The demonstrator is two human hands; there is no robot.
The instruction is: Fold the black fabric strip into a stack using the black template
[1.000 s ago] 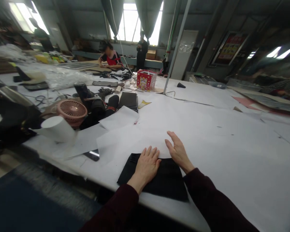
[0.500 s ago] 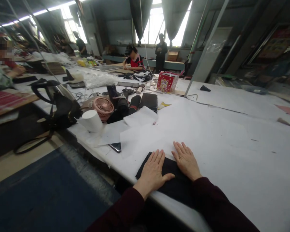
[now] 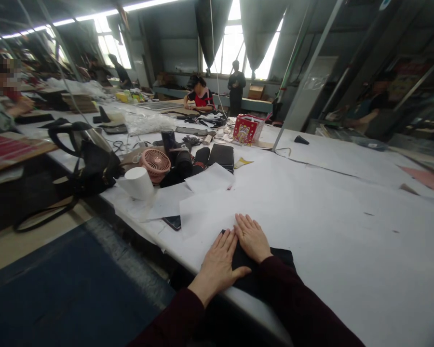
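Observation:
A folded black cloth lies at the near edge of the white-covered table. Flat on its left part rests my left hand, fingers stretched forward and thumb out to the side. My right hand also presses down flat, fingers extended, on the far edge of the cloth, close beside the left fingertips. Both hands and the dark sleeves hide much of the cloth; its right corner shows beyond my right wrist. Neither hand grips anything.
Left of the hands lie white paper sheets, a phone partly under them, a white roll, a pink fan and a black bag with a kettle. A red box stands farther back. Several people work around.
My right hand has slid left over the cloth, toward my left hand, uncovering the cloth's right end. My left hand has shifted slightly left. The camera view has tilted a little.

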